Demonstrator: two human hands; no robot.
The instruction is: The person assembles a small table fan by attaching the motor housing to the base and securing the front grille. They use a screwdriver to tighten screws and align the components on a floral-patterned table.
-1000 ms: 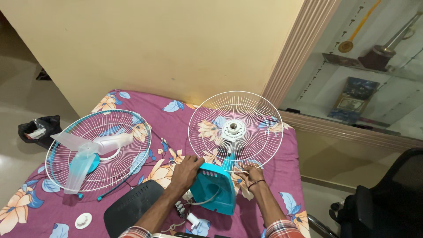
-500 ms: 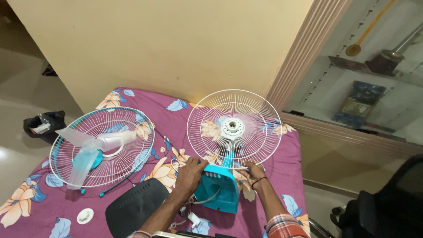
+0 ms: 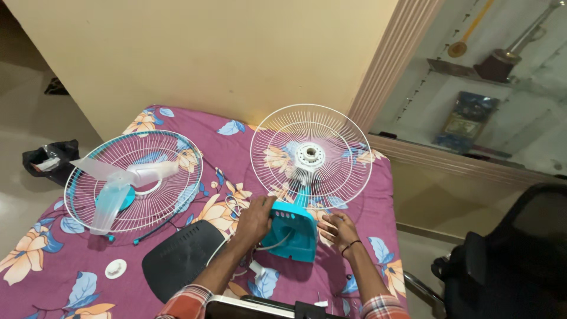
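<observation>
Floral bedspread (image 3: 195,147) (perhaps a bed), beige wall (image 3: 207,53)

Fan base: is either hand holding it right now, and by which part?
The left hand grips the teal fan base at its upper left edge. The right hand lies open beside its right edge, holding nothing.

right hand (image 3: 336,229) off the grille rim (image 3: 311,157), now open beside teal base (image 3: 290,230)

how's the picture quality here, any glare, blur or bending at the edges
Head view: warm, even indoor light, soft shadows under the left hand and turquoise fan base; faint reflections on the glass cabinet upper right; wide-lens bending of the door frame; hands slightly soft, white fan guard wires crisp.
</observation>
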